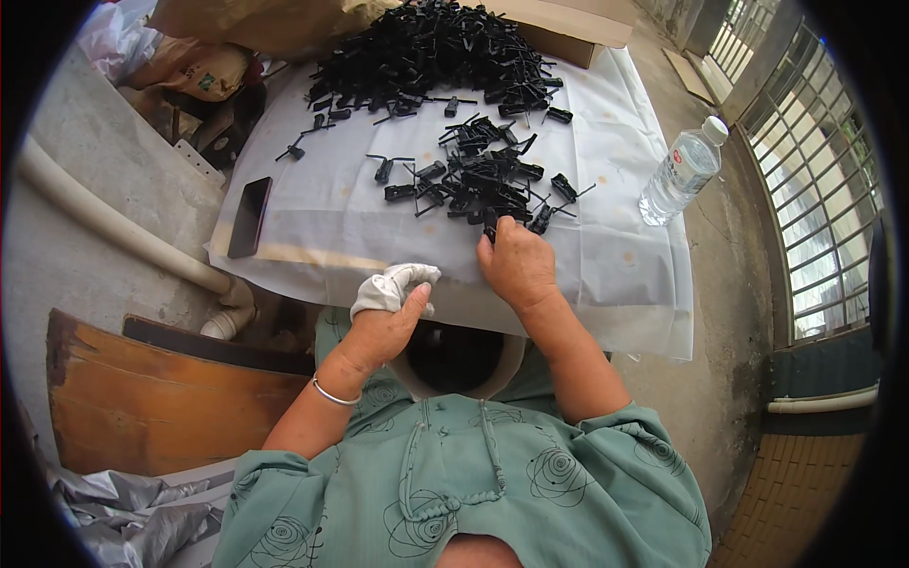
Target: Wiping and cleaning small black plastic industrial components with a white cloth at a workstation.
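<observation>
My right hand (521, 263) is at the near edge of a small heap of black plastic parts (483, 175), each with a stubby body and thin stems. Its fingers are closed on one black plastic part (490, 227), mostly hidden by the hand. To the left, my left hand (388, 312) hovers by the table's near edge. White cloth (383, 289), apparently a glove, covers its fingers and leaves the thumb bare. Those fingers curve apart from the thumb, and nothing shows between them. Below both hands, a dark-inside bucket (454, 360) stands between my knees.
A larger pile of the same parts (431, 57) covers the far side of the white-sheeted table (331, 208), before a cardboard box (568, 24). A phone (251, 218) lies at the left edge, and a clear water bottle (682, 175) stands at the right. Wooden board (161, 398) leans lower left.
</observation>
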The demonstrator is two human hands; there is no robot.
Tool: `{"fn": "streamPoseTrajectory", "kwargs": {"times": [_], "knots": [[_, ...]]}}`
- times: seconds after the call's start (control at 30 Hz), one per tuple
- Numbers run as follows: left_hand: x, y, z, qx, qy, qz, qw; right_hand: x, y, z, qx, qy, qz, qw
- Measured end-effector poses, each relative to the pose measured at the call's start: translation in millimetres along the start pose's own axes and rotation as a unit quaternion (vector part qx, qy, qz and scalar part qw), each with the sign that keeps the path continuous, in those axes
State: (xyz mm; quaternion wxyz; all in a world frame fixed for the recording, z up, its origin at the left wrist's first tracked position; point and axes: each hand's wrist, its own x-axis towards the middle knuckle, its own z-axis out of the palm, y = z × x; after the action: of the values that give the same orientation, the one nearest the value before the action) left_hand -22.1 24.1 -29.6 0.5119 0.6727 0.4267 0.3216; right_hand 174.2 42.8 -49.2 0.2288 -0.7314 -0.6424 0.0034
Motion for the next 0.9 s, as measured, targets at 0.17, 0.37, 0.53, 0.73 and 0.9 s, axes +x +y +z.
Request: {"fn": "streamPoseTrajectory", "kwargs": {"times": [0.17, 0.37, 0.53, 0.73, 0.9], "knots": [[12, 0, 1, -0.173, -0.045, -0.075, 0.981, -27, -1, -16, 0.196, 0.095, -0.101, 0.971], [11, 9, -1, -0.447, -0.127, -0.209, 0.860, -38, -5, -39, 0.122, 0.037, -0.341, 0.932], [1, 14, 11, -0.289, -0.010, -0.077, 0.954, -44, -24, -50, 0.385, 0.000, -0.254, 0.887], [-8, 28, 13, -0.175, -0.022, -0.014, 0.984, -39, -28, -38, 0.474, -0.067, -0.065, 0.876], [-10, 27, 12, -0.158, -0.015, -0.018, 0.987, -43, -20, -35, 0.490, -0.113, -0.119, 0.856]]}}
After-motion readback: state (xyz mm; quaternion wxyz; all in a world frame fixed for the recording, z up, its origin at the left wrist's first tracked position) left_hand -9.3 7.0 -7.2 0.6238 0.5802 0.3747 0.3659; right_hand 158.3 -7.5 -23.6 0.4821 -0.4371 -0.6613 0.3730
